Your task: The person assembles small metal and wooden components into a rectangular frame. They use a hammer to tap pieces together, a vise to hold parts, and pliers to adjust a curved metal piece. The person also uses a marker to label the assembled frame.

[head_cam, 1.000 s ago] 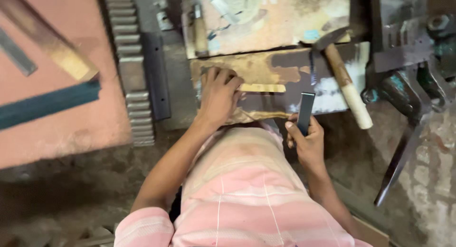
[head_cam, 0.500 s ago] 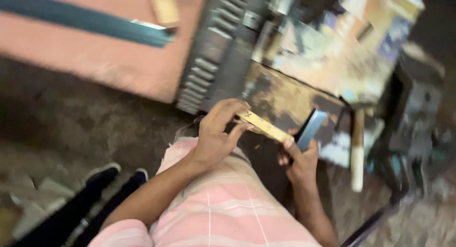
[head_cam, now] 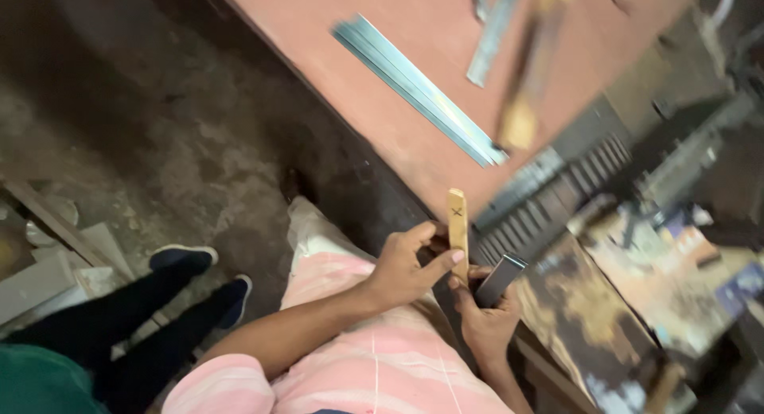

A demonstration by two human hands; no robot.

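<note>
My left hand (head_cam: 404, 263) grips a short, narrow strip of pale wood (head_cam: 458, 223) that stands almost upright and bears a pencilled cross near its top end. My right hand (head_cam: 484, 312) sits just below and to the right of it, closed round a flat dark metal tool (head_cam: 500, 277), and its fingers touch the strip's lower end. Both hands are held over my lap, above my pink striped clothing (head_cam: 374, 366).
A reddish board (head_cam: 382, 80) with long metal strips (head_cam: 418, 87) lies ahead. A toothed metal bar (head_cam: 549, 187) and a cluttered, stained workbench (head_cam: 613, 318) are on the right. Another person's dark-trousered legs and shoes (head_cam: 183, 259) stand on the dirt floor at left.
The view has swung left and down. My left hand has lifted the wood strip off the bench and turned it upright over my lap; my right hand has come in against it.
</note>
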